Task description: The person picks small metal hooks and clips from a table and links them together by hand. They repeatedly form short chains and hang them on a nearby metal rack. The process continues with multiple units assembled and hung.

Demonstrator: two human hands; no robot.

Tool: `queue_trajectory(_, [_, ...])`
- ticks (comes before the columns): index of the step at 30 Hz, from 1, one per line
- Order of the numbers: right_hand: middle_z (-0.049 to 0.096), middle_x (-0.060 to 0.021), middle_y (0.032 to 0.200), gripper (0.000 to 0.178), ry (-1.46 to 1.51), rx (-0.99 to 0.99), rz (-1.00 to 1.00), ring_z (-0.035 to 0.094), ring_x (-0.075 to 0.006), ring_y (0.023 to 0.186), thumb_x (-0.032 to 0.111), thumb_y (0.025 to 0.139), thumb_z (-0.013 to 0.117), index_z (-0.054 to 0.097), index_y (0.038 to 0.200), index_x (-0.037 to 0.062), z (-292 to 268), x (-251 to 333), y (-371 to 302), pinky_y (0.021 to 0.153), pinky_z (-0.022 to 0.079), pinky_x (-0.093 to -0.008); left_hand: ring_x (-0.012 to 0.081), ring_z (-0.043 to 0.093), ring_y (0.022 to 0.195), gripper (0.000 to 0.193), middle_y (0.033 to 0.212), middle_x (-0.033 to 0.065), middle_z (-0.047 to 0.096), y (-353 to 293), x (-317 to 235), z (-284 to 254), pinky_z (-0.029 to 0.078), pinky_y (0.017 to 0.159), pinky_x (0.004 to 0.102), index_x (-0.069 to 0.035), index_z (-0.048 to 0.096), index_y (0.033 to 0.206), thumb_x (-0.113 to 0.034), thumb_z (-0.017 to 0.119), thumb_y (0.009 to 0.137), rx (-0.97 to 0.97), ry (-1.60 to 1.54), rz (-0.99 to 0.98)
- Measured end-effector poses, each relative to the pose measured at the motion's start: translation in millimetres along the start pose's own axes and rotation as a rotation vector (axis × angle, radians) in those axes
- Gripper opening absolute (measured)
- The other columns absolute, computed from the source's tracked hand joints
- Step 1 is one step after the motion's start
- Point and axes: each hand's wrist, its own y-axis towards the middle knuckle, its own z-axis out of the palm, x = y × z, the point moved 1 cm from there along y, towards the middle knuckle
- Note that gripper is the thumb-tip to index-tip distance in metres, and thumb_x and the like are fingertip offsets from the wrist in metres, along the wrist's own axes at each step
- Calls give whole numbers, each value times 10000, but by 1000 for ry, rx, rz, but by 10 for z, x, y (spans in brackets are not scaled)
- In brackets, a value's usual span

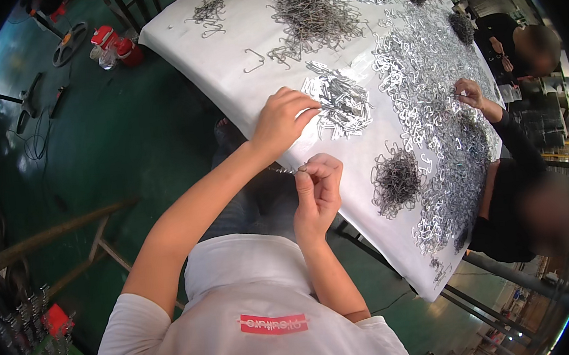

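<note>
At the bench (233,53) edge, my right hand (318,191) pinches a light, stiff wire hook (288,170); left hand (284,118) closes on flat clips (342,105).

White-covered table (219,55), tilted in view. At centre, pile of flat silver clips (342,101). Beyond that pile, heap of dark wire hooks (314,12). To its right, wide spread of shiny hooks (425,84). Nearer than it, towards the table edge, small dark wire bundle (396,180). To its left, single hook (255,60).
</note>
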Motion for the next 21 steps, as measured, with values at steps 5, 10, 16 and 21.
queue_trajectory(5, [480, -73, 1002, 56, -34, -11, 31, 469, -114, 764, 24, 871, 644, 599, 904, 24, -19, 1, -14, 662, 418, -229, 240, 597, 841, 96, 828, 35, 668, 273, 194, 483, 458, 723, 385, -91, 687, 866, -161, 641, 819, 262, 355, -4])
queue_trajectory(10, [485, -77, 1004, 56, -25, -1, 33, 473, -118, 765, 33, 874, 645, 601, 907, 25, -45, -7, -11, 662, 416, -231, 227, 604, 914, 179, 893, 39, 679, 299, 275, 496, 443, 788, 386, -123, 668, 1008, -196, 653, 845, 394, 417, -67])
queue_trajectory(16, [492, -81, 990, 54, -86, 26, 24, 481, -129, 782, 39, 868, 646, 606, 898, 20, -71, -26, 52, 652, 413, -238, 230, 628, 825, 167, 842, 74, 693, 179, 114, 168, 482, 760, 370, -58, 702, 965, -148, 679, 826, 99, 44, -167])
queue_trajectory(21, [504, -74, 977, 63, -98, 47, 26, 486, -137, 786, 58, 860, 659, 613, 895, 30, -39, -44, 103, 651, 405, -244, 82, 645, 742, 154, 838, 51, 717, -63, -273, -352, 504, 687, 230, -6, 714, 945, -103, 711, 825, 52, -413, -541])
